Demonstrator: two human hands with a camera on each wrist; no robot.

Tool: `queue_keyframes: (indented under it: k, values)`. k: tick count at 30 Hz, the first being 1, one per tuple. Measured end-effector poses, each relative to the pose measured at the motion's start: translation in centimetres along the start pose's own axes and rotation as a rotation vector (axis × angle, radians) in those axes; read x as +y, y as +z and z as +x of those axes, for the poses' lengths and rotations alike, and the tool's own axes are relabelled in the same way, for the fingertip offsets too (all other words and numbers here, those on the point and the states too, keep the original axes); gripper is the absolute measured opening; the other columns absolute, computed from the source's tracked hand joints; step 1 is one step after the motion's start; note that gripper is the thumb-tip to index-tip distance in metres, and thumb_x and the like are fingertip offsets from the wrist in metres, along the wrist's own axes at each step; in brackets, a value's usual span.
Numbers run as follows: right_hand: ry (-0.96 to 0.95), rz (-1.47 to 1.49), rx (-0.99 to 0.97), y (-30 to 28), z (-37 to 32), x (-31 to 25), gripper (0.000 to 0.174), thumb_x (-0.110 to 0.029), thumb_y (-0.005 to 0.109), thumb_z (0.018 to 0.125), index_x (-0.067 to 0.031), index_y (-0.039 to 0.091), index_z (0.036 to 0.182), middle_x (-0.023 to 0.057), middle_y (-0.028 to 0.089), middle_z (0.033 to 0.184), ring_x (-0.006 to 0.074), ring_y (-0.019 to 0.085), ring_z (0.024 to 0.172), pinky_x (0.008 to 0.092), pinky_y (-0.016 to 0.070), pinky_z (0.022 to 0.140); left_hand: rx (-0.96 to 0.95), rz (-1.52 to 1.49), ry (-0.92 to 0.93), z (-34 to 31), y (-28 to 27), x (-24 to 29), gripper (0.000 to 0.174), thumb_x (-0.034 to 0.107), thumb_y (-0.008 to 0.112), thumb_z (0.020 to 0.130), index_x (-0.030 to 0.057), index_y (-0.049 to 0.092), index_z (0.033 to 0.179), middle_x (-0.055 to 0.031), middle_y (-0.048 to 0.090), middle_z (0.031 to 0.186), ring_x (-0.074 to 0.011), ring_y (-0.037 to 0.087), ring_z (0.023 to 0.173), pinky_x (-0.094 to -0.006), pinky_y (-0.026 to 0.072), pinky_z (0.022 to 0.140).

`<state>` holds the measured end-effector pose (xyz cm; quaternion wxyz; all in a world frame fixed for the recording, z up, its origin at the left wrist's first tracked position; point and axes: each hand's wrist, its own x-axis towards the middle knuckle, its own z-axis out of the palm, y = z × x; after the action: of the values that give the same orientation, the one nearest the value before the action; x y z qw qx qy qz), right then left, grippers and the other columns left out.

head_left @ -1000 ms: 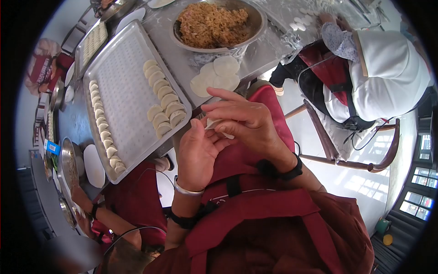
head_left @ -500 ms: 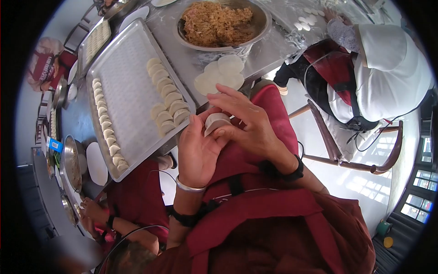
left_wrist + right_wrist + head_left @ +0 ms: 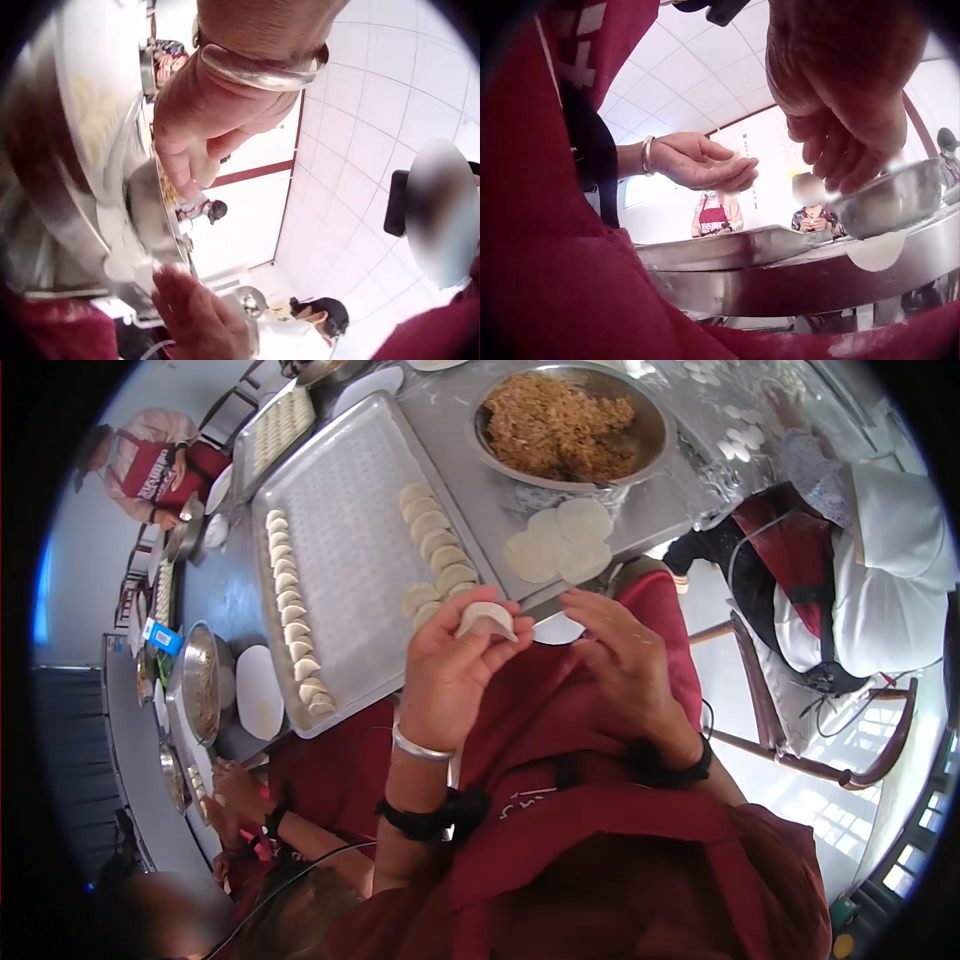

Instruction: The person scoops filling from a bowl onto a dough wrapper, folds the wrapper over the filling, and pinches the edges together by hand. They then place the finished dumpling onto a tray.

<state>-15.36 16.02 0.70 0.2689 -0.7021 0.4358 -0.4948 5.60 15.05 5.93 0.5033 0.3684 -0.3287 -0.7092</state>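
In the head view my left hand (image 3: 445, 680) holds a folded dumpling (image 3: 487, 618), its thumb laid over the pale dough and fingers beneath. The left wrist view shows the same dumpling (image 3: 202, 163) between thumb and fingers. My right hand (image 3: 630, 670) is apart from it to the right, fingers loosely bent and holding nothing. Past its fingertips, flat round wrappers (image 3: 560, 542) overlap near the table's edge. A white round wrapper (image 3: 877, 252) hangs over that edge in the right wrist view. To the left, a metal tray (image 3: 345, 550) bears rows of finished dumplings (image 3: 437, 548).
A steel bowl (image 3: 655, 460) of brown filling (image 3: 560, 425) stands behind the wrappers. On the right a person in white (image 3: 905, 550) sits by a wooden chair (image 3: 760, 680). Another person's hands (image 3: 240, 790) work at the lower left, near a white oval plate (image 3: 260, 692).
Both hands were at the dumpling; the right hand has let go and moved right, leaving the dumpling in the left hand. The head view has swung left, shifting the table rightward.
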Motion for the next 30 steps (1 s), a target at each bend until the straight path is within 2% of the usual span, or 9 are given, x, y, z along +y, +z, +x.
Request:
queue_keyframes:
  k: [1, 2, 4, 8, 11, 17, 26, 30]
  values:
    - [0.028, 0.023, 0.013, -0.3, -0.3, 0.7, 0.032, 0.001, 0.068, 0.080, -0.0010, 0.065, 0.112, 0.0149, 0.067, 0.118, 0.0306, 0.064, 0.111, 0.0374, 0.0510, 0.094, 0.017, 0.110, 0.037, 0.3, -0.7, 1.0, 0.035, 0.009, 0.048, 0.099, -0.0069, 0.047, 0.131, -0.0189, 0.059, 0.119, -0.0298, 0.063, 0.108, -0.0420, 0.0516, 0.098]
    - [0.106, 0.048, 0.023, -0.6, -0.6, 1.0, 0.029, 0.002, 0.067, 0.081, -0.0010, 0.066, 0.110, 0.0144, 0.068, 0.116, 0.0291, 0.065, 0.107, 0.0362, 0.0517, 0.092, 0.079, 0.175, 0.067, 0.6, -1.3, 2.2, 0.033, 0.001, 0.047, 0.096, -0.0079, 0.050, 0.128, -0.0178, 0.060, 0.118, -0.0286, 0.064, 0.105, -0.0400, 0.0546, 0.093]
    - [0.267, 0.096, 0.040, -1.1, -1.2, 1.4, 0.023, 0.002, 0.065, 0.084, -0.0010, 0.068, 0.106, 0.0134, 0.070, 0.110, 0.0260, 0.068, 0.101, 0.0340, 0.0532, 0.088, 0.180, 0.345, 0.101, 1.9, -3.6, 4.3, 0.034, 0.000, 0.049, 0.095, -0.0080, 0.052, 0.127, -0.0160, 0.061, 0.115, -0.0255, 0.065, 0.101, -0.0376, 0.0552, 0.092]
    - [0.356, 0.057, 0.038, -1.6, -2.1, 2.3, 0.019, 0.001, 0.063, 0.085, -0.0007, 0.070, 0.103, 0.0129, 0.072, 0.107, 0.0233, 0.069, 0.097, 0.0318, 0.0537, 0.085, 0.291, 0.750, 0.168, 6.2, -9.5, 6.7, 0.034, -0.001, 0.054, 0.090, -0.0074, 0.057, 0.124, -0.0125, 0.065, 0.108, -0.0190, 0.066, 0.093, -0.0322, 0.0562, 0.089]
    - [0.403, 0.051, 0.025, -1.7, -2.0, 2.7, 0.019, 0.001, 0.063, 0.085, -0.0008, 0.071, 0.103, 0.0130, 0.072, 0.106, 0.0233, 0.069, 0.098, 0.0313, 0.0536, 0.084, 0.337, 0.819, 0.099, 9.0, -14.0, 5.5, 0.034, -0.001, 0.059, 0.086, -0.0063, 0.062, 0.119, -0.0109, 0.066, 0.104, -0.0156, 0.065, 0.089, -0.0290, 0.0563, 0.085]
    - [0.411, 0.051, 0.017, -1.9, -1.0, 3.0, 0.020, 0.000, 0.063, 0.086, -0.0012, 0.071, 0.104, 0.0129, 0.072, 0.104, 0.0231, 0.070, 0.097, 0.0312, 0.0536, 0.084, 0.352, 1.027, 0.049, 10.5, -17.2, 2.6, 0.032, -0.003, 0.062, 0.082, -0.0054, 0.066, 0.114, -0.0085, 0.069, 0.099, -0.0127, 0.065, 0.085, -0.0252, 0.0535, 0.077]
    - [0.421, 0.069, -0.002, -1.7, -0.2, 3.2, 0.020, -0.001, 0.063, 0.087, -0.0013, 0.071, 0.105, 0.0134, 0.072, 0.103, 0.0231, 0.070, 0.095, 0.0308, 0.0538, 0.082, 0.419, 0.803, 0.117, 10.6, -15.1, 0.8, 0.029, 0.002, 0.065, 0.079, -0.0056, 0.069, 0.106, -0.0066, 0.071, 0.088, -0.0094, 0.063, 0.075, -0.0246, 0.0518, 0.069]
    - [0.443, 0.052, 0.005, -1.9, -0.2, 3.2, 0.020, -0.001, 0.064, 0.086, -0.0014, 0.071, 0.105, 0.0136, 0.073, 0.102, 0.0232, 0.070, 0.094, 0.0309, 0.0539, 0.079, 0.439, 1.044, 0.194, 10.9, -15.6, -0.3, 0.027, 0.004, 0.064, 0.079, -0.0013, 0.071, 0.105, -0.0079, 0.071, 0.088, -0.0126, 0.063, 0.073, -0.0271, 0.0516, 0.069]
